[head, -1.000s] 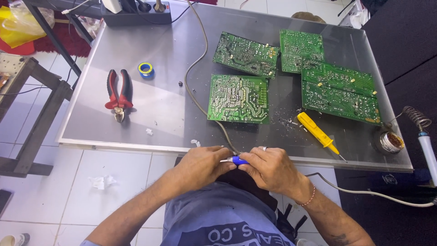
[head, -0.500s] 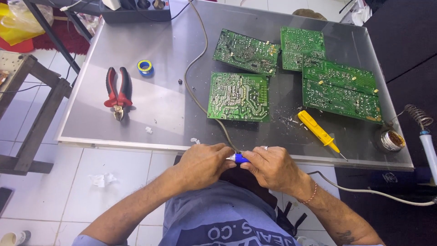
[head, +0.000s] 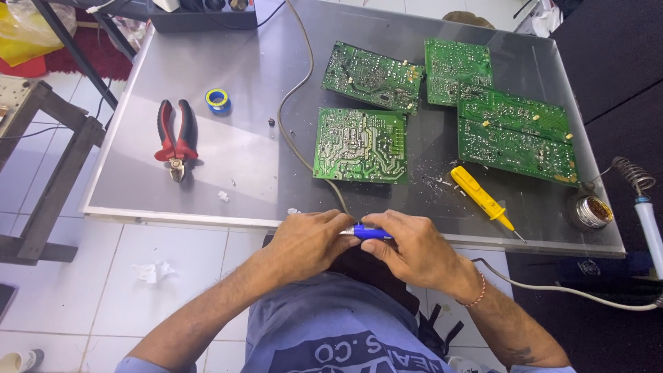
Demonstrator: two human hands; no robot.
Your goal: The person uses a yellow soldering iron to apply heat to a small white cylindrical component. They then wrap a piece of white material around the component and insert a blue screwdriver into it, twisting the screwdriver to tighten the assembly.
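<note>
Both my hands meet at the near edge of the table. My left hand [head: 311, 243] and my right hand [head: 413, 250] together grip a small blue-handled tool [head: 369, 233], mostly hidden by my fingers. A grey cable [head: 298, 90] runs from the tool across the table to the back. Just beyond my hands lies a green circuit board [head: 360, 144], solder side up.
Three more green circuit boards [head: 514, 131] lie at the back right. A yellow screwdriver [head: 481, 199], red-handled pliers [head: 175, 135], a blue tape roll [head: 218, 100], a solder tin [head: 593, 211] and a soldering iron in its coil stand [head: 639, 193] sit on the metal table [head: 228, 166].
My hands stay at the table's near edge on the blue tool; only my fingers shift slightly. The view has tilted a little.
</note>
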